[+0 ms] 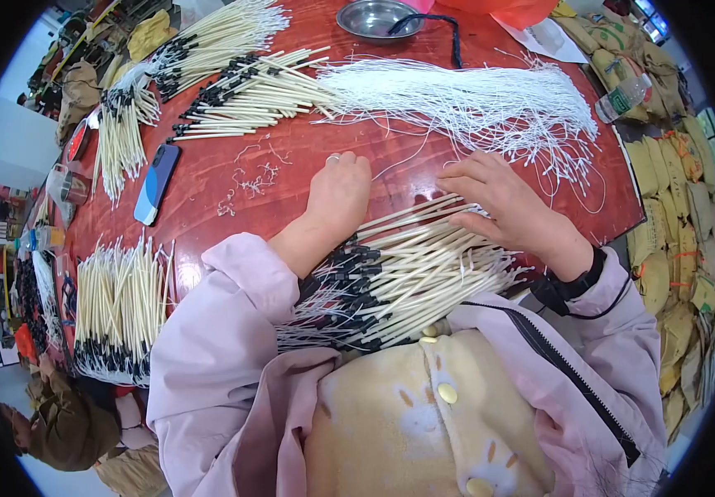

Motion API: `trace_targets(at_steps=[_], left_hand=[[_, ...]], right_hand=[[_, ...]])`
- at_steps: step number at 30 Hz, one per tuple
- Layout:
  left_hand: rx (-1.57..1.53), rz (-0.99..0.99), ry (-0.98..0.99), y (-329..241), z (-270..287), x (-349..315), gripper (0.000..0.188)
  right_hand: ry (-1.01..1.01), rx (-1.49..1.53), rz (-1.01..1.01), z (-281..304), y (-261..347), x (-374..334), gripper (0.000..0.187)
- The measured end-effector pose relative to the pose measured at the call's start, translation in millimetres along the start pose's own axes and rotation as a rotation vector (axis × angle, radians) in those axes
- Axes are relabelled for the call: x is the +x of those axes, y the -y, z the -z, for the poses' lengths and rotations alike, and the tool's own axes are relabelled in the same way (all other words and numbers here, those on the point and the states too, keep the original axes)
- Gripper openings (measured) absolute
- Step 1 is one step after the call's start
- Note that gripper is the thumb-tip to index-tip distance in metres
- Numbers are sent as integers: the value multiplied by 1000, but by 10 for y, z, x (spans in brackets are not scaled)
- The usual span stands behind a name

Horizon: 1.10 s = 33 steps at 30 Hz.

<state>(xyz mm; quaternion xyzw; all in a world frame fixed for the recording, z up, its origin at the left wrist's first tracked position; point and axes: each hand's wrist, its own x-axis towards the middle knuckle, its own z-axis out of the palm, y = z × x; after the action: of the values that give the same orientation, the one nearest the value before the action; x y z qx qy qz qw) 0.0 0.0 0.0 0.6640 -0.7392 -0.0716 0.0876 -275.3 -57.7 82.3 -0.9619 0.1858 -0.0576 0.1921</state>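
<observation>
My left hand (339, 195), with a ring on one finger, is closed over the middle of the red table; whatever its fingertips hold is hidden. A thin white cord (403, 162) runs from beside those fingers toward a large bundle of white cords (465, 95) at the back. To the right, my right hand (502, 203) hovers with fingers stretched and thumb apart, above a pile of thin cream-coloured sticks (423, 273). These sticks have black fittings and white strings at their left ends, and lie between my forearms against my body.
More cream stick bundles lie at the back left (250, 91) and near left (121, 306). A blue phone (157, 184), cord scraps (258, 178) and a metal bowl (380, 20) rest on the red table (208, 219). A plastic bottle (624, 98) and stacked sacks (664, 207) are on the right.
</observation>
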Motion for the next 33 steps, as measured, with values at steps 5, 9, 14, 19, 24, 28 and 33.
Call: trace_targets(at_steps=[5, 9, 14, 19, 24, 28, 33], left_hand=[[93, -168, -34, 162, 85, -284, 17], [219, -167, -15, 405, 283, -723, 12], [223, -150, 2, 526, 381, -946, 13], [80, -136, 23, 570, 433, -1036, 11], [-300, 95, -47, 700, 489, -1060, 8], [-560, 332, -42, 755, 512, -1049, 10], [-504, 392, -145, 856, 374, -1118, 12]], right_hand=[[-63, 6, -20, -104, -253, 165, 60], [-137, -36, -24, -260, -373, 364, 66], [-105, -155, -10, -311, -290, 686, 75], [-2, -301, 50, -449, -346, 743, 79], [63, -317, 53, -423, -295, 693, 80], [67, -322, 43, -401, -220, 636, 77], [136, -274, -24, -307, -210, 660, 72]])
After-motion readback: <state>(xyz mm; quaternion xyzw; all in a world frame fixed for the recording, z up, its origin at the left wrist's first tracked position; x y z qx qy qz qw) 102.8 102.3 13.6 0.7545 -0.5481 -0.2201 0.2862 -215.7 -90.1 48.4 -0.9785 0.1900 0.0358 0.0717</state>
